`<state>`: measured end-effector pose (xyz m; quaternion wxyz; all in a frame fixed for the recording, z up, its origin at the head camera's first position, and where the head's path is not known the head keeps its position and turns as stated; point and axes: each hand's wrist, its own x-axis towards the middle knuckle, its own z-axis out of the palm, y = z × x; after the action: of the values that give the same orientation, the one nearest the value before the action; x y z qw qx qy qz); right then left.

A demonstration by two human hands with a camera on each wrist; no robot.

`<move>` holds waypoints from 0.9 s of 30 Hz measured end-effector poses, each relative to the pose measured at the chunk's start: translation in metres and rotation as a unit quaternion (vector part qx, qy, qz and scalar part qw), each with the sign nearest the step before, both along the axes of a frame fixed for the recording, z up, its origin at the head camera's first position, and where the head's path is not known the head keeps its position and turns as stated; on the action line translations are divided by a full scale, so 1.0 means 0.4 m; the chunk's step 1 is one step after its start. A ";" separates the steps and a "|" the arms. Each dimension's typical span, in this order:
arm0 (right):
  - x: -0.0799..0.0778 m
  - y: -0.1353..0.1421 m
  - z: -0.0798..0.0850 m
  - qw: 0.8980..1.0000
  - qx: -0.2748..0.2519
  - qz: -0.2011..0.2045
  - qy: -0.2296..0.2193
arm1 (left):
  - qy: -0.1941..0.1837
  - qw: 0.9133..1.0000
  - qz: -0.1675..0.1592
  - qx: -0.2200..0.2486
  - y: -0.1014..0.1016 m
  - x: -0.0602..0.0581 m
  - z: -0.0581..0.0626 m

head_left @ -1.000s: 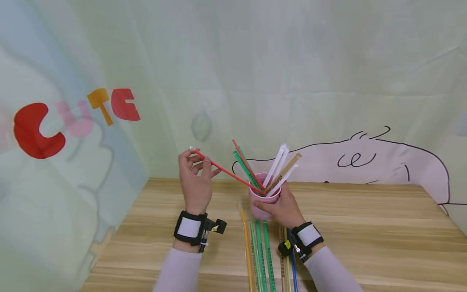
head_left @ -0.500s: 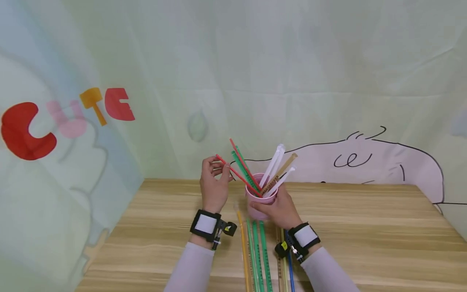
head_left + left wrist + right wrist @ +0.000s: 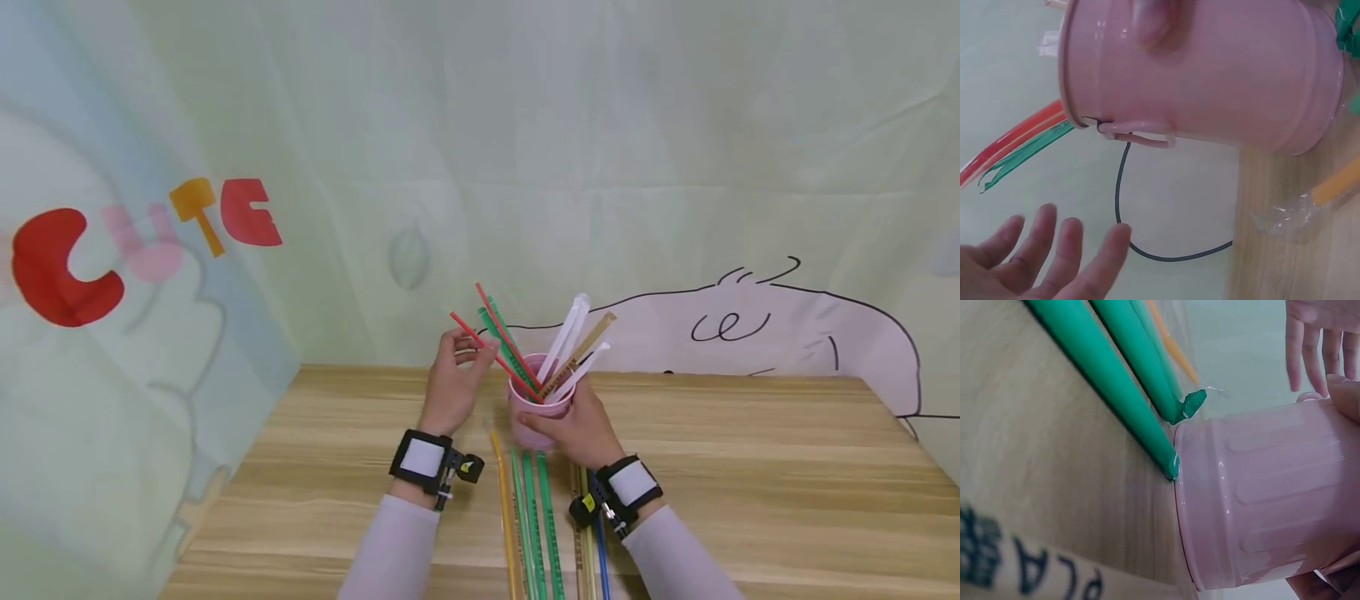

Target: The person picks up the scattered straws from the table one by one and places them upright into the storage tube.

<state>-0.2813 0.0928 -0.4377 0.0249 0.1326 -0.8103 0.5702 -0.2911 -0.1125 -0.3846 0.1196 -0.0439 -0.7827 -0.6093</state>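
A small pink bucket point(image 3: 529, 427) stands upright on the table, holding several wrapped drinking straws. My right hand point(image 3: 587, 429) grips its right side, thumb across the front. Two red straws lean left from the rim; the lower red straw point(image 3: 467, 328) passes in front of my left hand point(image 3: 456, 385). That hand is beside the bucket with fingers point(image 3: 1069, 247) spread and nearly straight, holding nothing in the left wrist view. Green straws point(image 3: 486, 320) lean left too, while white straws point(image 3: 564, 332) and a brown straw point(image 3: 597, 332) lean right.
On the wooden table point(image 3: 750, 483), in front of the bucket, lie an orange straw point(image 3: 504, 508), several green straws point(image 3: 547, 517), some brownish ones and a blue straw point(image 3: 602, 558). A printed cloth point(image 3: 600, 167) hangs behind the table.
My left hand has moved right toward the bucket, and the red straw it was holding has swung steeper, now leaning on the rim with the fingers loosened. The right hand keeps its hold.
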 end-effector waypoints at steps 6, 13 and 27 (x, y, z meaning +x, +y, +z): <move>0.001 0.004 0.000 1.000 0.006 -0.005 0.003 | -0.031 0.996 -0.065 -0.058 0.027 -0.006 -0.025; 0.001 0.008 -0.007 1.000 0.004 0.005 0.014 | -0.021 0.986 -0.141 -0.091 0.054 0.004 -0.050; -0.009 0.014 -0.006 0.999 0.041 -0.019 0.025 | -0.007 0.973 -0.225 -0.054 0.086 -0.010 -0.080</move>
<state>-0.2848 0.0985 -0.4401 0.0505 0.1328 -0.8343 0.5327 -0.2952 -0.0782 -0.4165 -0.0287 -0.2214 -0.7850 -0.5778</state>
